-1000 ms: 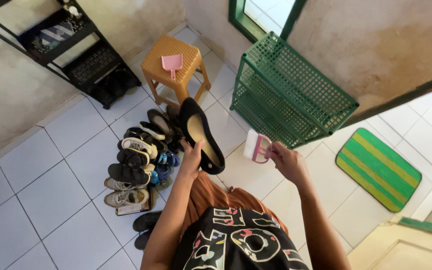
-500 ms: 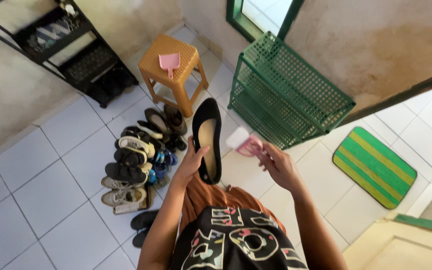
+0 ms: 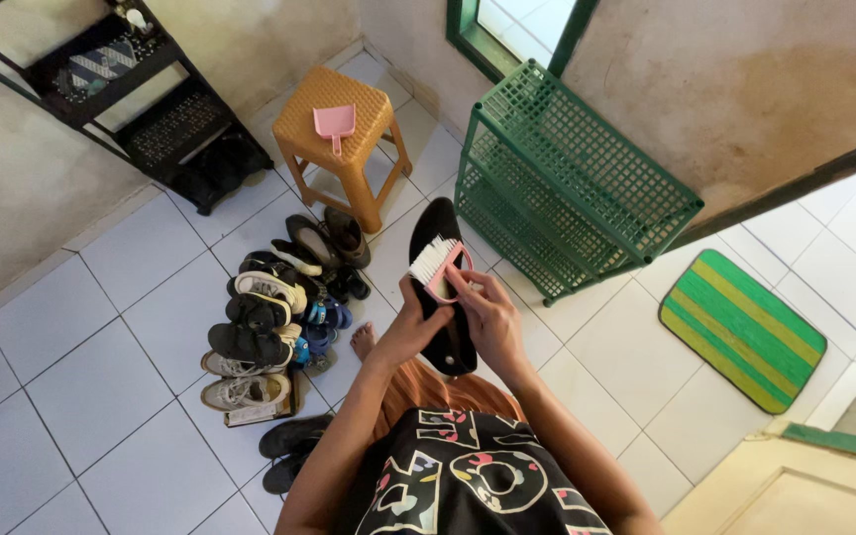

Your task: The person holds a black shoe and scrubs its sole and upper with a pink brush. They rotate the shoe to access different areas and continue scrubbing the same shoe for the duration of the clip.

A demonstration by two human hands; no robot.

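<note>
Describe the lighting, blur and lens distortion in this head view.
Head view: soft daylight, brightest on the tiles by the striped mat; sharp throughout, no motion blur on the brush or black shoe; wide-angle lens bends the green rack and walls outward.

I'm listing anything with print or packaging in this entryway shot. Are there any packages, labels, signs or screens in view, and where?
No packages, signs or screens show.
Printed black garment: worn by the person, bottom centre; black cloth with large pale outlined shapes filled with pink and green.
Flat pale rectangular item: on the white tiled floor, under the grey lace-up sneaker; whether it is a package cannot be told.
</note>
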